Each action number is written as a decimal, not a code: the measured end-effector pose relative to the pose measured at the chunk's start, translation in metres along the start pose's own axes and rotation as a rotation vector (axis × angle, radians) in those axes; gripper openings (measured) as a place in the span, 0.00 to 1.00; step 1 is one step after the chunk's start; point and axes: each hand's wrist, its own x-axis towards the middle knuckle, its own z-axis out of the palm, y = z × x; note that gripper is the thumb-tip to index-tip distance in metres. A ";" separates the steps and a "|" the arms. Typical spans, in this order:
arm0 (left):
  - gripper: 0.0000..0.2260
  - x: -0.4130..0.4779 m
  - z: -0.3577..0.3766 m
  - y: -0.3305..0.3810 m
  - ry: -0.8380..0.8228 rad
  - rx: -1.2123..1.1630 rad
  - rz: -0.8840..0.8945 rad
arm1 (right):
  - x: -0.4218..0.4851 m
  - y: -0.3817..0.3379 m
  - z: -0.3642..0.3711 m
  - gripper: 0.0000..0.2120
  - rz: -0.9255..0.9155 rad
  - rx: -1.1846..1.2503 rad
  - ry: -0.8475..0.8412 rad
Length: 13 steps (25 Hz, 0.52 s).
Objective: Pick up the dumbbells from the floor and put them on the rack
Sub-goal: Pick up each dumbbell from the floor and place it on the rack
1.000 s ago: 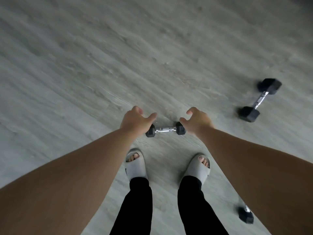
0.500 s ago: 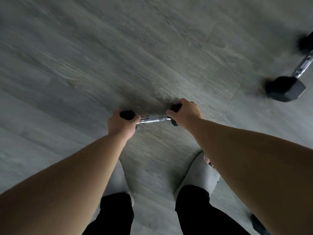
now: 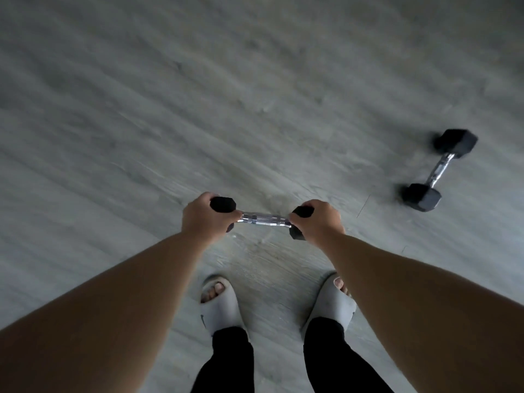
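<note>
The left hand (image 3: 206,215) is wrapped over one black hexagonal head of the small dumbbell (image 3: 265,219), and the right hand (image 3: 319,221) is wrapped over the other head, so the knurled chrome handle spans bare between the two hands. Gripping the ends rather than the bar looks like a way to keep it level and share the load; the broad rubber heads fill each palm. The dumbbell lies crosswise ahead of the person's feet in pale slides (image 3: 219,304); whether it has cleared the floor (image 3: 141,123) cannot be told from this view. A larger dumbbell (image 3: 439,170) lies on the floor well beyond the right hand, out to its far side, angled away, presumably waiting its turn. No rack is in view, so carrying comes next, in my judgement.
</note>
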 end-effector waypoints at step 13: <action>0.27 -0.164 -0.321 0.424 0.101 0.151 0.416 | -0.214 -0.270 -0.300 0.10 -0.058 0.583 0.283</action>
